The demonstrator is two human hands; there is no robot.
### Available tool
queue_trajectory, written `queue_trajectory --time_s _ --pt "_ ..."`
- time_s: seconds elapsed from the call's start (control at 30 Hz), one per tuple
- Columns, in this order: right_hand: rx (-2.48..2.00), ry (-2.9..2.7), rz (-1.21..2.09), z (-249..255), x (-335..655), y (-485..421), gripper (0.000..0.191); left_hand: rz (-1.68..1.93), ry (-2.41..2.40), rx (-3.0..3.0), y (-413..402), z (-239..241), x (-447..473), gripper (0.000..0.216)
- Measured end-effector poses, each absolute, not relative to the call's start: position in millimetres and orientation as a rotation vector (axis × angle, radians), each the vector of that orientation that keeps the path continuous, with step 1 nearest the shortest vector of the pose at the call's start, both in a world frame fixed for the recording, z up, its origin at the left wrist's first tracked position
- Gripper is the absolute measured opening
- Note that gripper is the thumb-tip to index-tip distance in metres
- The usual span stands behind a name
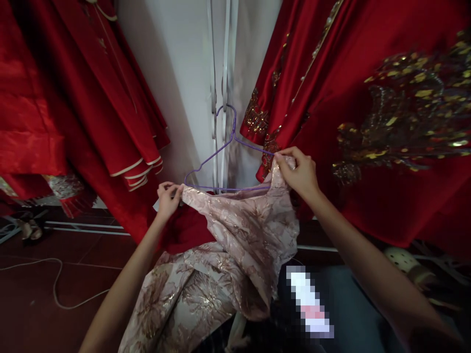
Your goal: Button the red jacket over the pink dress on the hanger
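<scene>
A pale pink brocade dress with gold-toned flowers spreads from between my hands down over my lap. My right hand pinches its right shoulder, which sits over the right arm of a purple wire hanger. On the other side, my left hand is closed on the dress's left shoulder edge, just below the hanger's left end. That end of the hanger shows bare. The hanger's hook stands upright against a white metal rail; whether it is hooked on there I cannot tell.
Red garments hang at the left, and a red gown with gold sequins hangs at the right. A pale cable snakes over the dark floor. Shoes lie low at the right. A blurred-out bright patch is near my lap.
</scene>
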State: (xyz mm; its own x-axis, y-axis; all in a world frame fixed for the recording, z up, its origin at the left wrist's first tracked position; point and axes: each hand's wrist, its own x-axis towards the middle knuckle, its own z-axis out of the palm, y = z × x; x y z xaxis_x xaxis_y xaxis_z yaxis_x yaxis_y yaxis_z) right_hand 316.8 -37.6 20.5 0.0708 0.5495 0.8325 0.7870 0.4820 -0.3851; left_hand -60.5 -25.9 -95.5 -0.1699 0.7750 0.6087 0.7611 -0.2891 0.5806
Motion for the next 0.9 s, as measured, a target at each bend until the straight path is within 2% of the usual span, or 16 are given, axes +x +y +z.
queue_trajectory --time_s 0.23,0.9 --pt "-1.157 -1.610 -0.192 19.4 320.5 -30.5 0.017 1.487 1.813 1.902 -5.6 -116.3 -98.8 0.030" --pt "-1.147 -1.635 -0.236 30.8 324.3 -38.2 0.014 1.573 1.630 2.085 -1.2 -66.8 -84.5 0.031"
